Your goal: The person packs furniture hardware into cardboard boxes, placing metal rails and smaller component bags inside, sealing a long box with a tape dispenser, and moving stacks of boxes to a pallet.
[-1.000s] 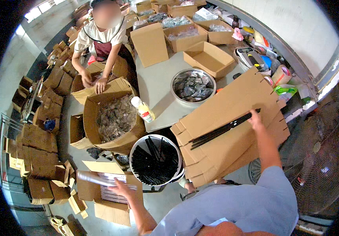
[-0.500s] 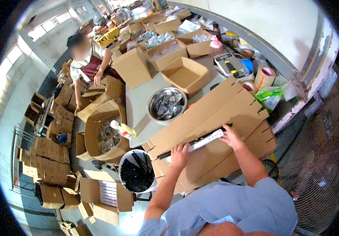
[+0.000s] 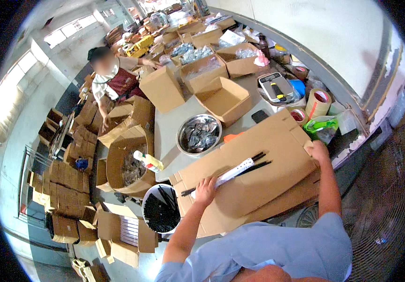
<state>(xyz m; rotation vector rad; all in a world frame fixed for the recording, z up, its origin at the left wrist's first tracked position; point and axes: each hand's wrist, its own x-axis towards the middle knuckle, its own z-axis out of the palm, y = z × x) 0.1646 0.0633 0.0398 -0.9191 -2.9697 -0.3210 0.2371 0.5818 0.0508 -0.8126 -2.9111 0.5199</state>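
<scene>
My left hand (image 3: 206, 190) is closed around the near end of a white bar with small holes (image 3: 236, 172), pressing it down onto a flat brown cardboard sheet (image 3: 277, 176). Thin black rods (image 3: 258, 165) lie alongside the bar and stick out past both its ends. At the sheet's right edge, my right hand (image 3: 318, 150) grips the cardboard, its fingers partly hidden. More flattened cardboard lies beneath this sheet. Left of it, a white bucket (image 3: 180, 224) holds many black rods.
A steel bowl (image 3: 179, 141) of small bagged parts and an open carton (image 3: 233, 115) stand beyond the cardboard. A scale (image 3: 268, 84), tape rolls (image 3: 318, 102) and a bottle (image 3: 148, 160) are around. A co-worker (image 3: 122, 84) is among cartons at the far left; a fan (image 3: 381, 221) stands right.
My right hand has left the bar's far end and moved right to the cardboard's edge. The left hand stays on the bar. The co-worker's arm now reaches out toward a carton.
</scene>
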